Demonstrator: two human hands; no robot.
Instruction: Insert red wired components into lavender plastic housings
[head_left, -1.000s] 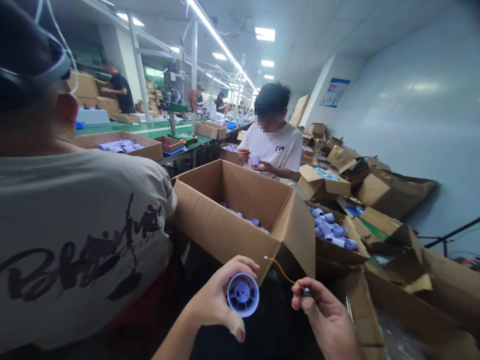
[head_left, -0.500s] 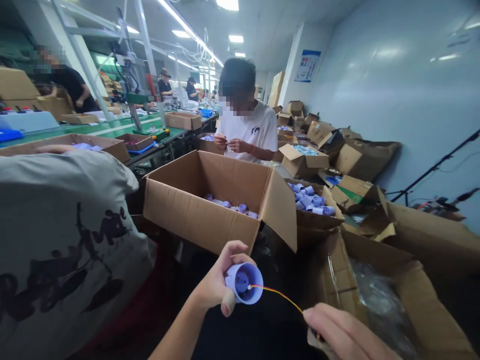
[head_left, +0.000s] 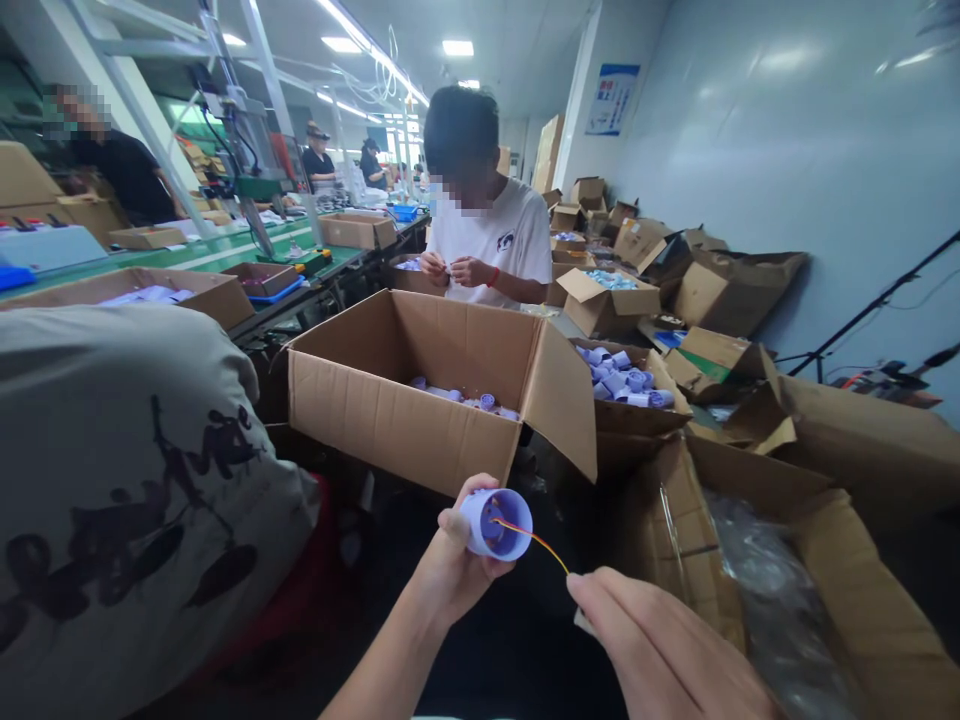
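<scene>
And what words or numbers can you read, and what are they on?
None I can read for certain.
Grey shirt at the picture's left: big dark curly letters, too creased and blurred.
Poster on the pillar: too small and blurred.
Purple cup: no writing seen.

The left hand [head_left: 452, 570] curls in a rounded grip, its forearm [head_left: 394, 645] slanting upward. The right hand [head_left: 652, 640] points leftward, fingertips [head_left: 579, 584] pinched together.

The left hand [head_left: 448, 580] is gripping a purple cylinder [head_left: 514, 540] while the right hand [head_left: 660, 635] is pinching a red-and-yellow wire [head_left: 552, 551] running into it; beyond, a large cardboard box [head_left: 397, 425] is holding purple parts [head_left: 487, 402].
</scene>
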